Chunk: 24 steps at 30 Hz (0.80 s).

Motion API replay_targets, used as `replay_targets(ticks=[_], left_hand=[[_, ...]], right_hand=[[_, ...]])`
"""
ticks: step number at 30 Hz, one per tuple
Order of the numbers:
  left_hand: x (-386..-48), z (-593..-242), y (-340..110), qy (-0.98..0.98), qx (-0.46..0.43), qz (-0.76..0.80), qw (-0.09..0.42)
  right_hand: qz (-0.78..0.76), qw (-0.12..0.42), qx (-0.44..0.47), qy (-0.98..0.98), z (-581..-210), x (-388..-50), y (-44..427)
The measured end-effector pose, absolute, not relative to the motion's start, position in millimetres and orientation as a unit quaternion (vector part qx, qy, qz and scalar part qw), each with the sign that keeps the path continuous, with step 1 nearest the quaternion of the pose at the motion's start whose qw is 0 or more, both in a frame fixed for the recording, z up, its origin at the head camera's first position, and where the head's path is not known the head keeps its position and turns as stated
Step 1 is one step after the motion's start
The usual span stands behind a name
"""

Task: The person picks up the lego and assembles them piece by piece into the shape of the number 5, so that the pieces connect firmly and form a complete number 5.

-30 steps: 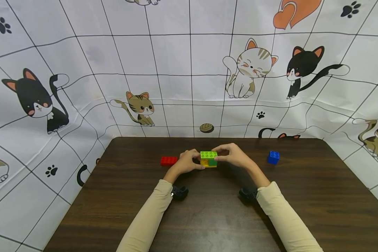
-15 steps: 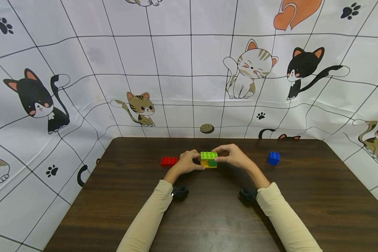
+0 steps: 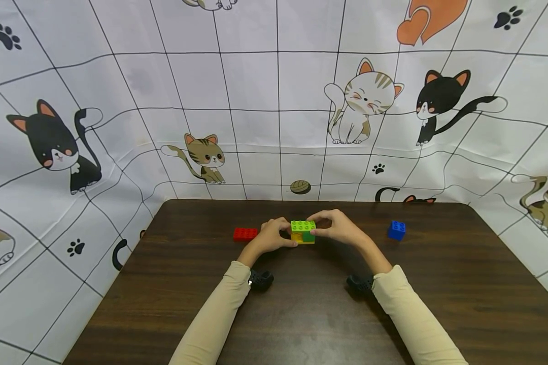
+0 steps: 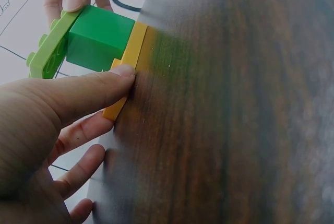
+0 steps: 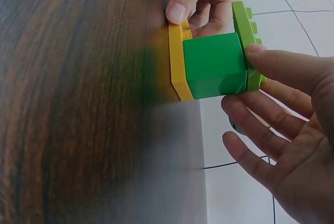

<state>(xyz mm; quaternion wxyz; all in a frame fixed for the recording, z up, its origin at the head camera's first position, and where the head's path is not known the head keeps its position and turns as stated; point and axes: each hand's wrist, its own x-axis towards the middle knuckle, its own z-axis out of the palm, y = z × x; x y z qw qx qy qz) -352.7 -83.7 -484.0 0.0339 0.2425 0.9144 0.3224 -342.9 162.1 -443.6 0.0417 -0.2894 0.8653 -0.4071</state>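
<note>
Near the table's far edge, a small stack of toy building bricks stands between the two hands. At its base is a thin yellow brick (image 4: 134, 46), lying on the table. A green brick (image 5: 215, 61) sits on the right part of it, with a thin lime-green brick (image 3: 303, 226) across the top that overhangs to the left. The left hand (image 3: 270, 236) pinches the yellow brick, thumb at the near side and a finger behind. From the right, the right hand (image 3: 340, 226) pinches the lime-green brick between thumb and fingers.
Just left of the left hand lies a red brick (image 3: 245, 234). A blue brick (image 3: 397, 230) stands farther off to the right. Behind the dark wooden table (image 3: 283, 324) hangs a white sheet (image 3: 251, 81) printed with cats.
</note>
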Motion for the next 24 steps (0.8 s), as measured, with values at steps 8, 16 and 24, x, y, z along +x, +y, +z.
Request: replay_targets(ticks=[8,16,24], left_hand=[[-352.8,-484.4,-84.3,0.914,0.246,0.322,0.032],[-354.0,-485.3,-84.3,0.913,0.251,0.321,0.031],[-355.0,-486.7,-85.1,0.913,0.253,0.319,0.028]], right_hand=[[-0.398,0.030,-0.294,0.868,-442.8,-341.0,158.9],[-0.384,0.003,-0.306,0.871,-446.9,-342.1,156.0],[-0.372,-0.003,-0.314,0.874,-443.1,-339.4,153.8]])
